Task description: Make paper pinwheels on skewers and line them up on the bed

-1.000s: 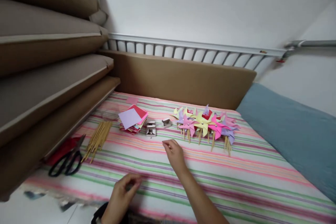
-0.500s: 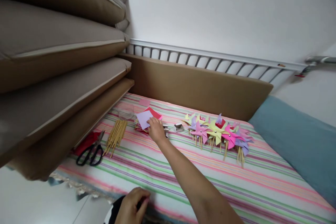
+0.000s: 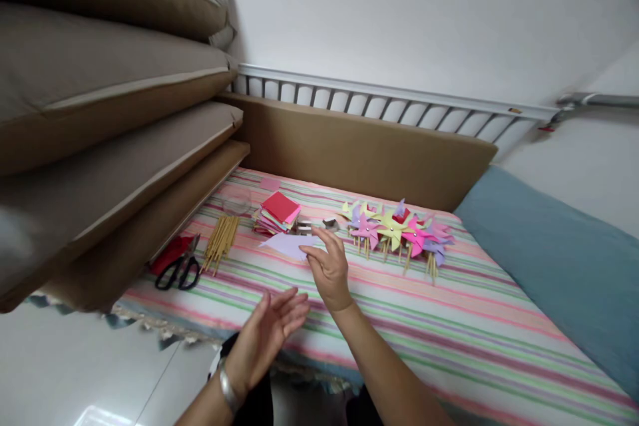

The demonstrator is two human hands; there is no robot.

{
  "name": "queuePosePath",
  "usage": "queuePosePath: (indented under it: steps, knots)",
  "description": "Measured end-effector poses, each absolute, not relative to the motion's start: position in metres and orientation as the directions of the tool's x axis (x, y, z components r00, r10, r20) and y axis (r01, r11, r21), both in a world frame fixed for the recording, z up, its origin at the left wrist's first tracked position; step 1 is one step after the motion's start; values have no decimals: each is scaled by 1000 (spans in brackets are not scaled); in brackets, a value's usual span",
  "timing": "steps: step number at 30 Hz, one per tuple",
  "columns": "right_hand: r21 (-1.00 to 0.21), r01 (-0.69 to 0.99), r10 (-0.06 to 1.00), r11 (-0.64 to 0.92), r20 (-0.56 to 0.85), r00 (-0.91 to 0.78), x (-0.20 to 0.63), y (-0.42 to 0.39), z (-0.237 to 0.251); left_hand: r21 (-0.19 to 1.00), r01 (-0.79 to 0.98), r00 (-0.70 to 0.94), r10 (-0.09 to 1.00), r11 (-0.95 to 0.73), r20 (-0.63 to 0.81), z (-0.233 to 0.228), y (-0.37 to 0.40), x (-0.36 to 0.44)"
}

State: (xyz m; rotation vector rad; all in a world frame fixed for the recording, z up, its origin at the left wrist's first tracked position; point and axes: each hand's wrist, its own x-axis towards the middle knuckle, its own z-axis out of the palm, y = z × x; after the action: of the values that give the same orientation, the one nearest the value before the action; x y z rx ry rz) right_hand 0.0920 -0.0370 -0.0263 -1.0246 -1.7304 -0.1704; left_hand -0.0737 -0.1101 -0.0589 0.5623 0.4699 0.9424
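Observation:
My right hand [image 3: 327, 267] pinches a lilac square of paper [image 3: 290, 243] and holds it just above the striped sheet [image 3: 449, 319]. Behind it lies the stack of coloured paper squares [image 3: 278, 211], red on top. My left hand [image 3: 272, 326] is raised below the right one, palm open and fingers spread, holding nothing; a silver bangle sits on its wrist. A cluster of finished paper pinwheels [image 3: 397, 229] on wooden sticks lies to the right of the stack.
A bundle of wooden sticks [image 3: 220, 241] and black scissors [image 3: 178, 271] on red paper lie at the left. Small metal punches [image 3: 329, 223] sit between stack and pinwheels. Brown cushions [image 3: 100, 113] are piled at left, a blue mattress [image 3: 564, 259] at right, a white rail [image 3: 389, 90] behind.
My right hand reached to the paper stack, took the lilac top sheet and drew it back toward me. My left hand rose from the bed's edge and opened.

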Motion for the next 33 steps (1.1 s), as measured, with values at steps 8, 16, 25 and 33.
queuePosePath:
  steps: [8, 16, 25, 33]
  knots:
    - [-255, 710, 537, 656, 819, -202, 128, -132, -12, 462, -732, 451, 864, 501, -222, 12, -127, -40]
    - [-383, 657, 665, 650, 705, -247, 142, -175, 5, 505, -742, 351, 897, 441, -268, 26, -152, -19]
    - [-380, 728, 683, 570, 712, -163, 140, -213, 9, 572, -679, 389, 886, 461, -252, 38, -166, -14]
    - [-400, 724, 677, 562, 725, -126, 142, -221, 11, 550, -674, 427, 868, 493, -255, 39, -172, -11]
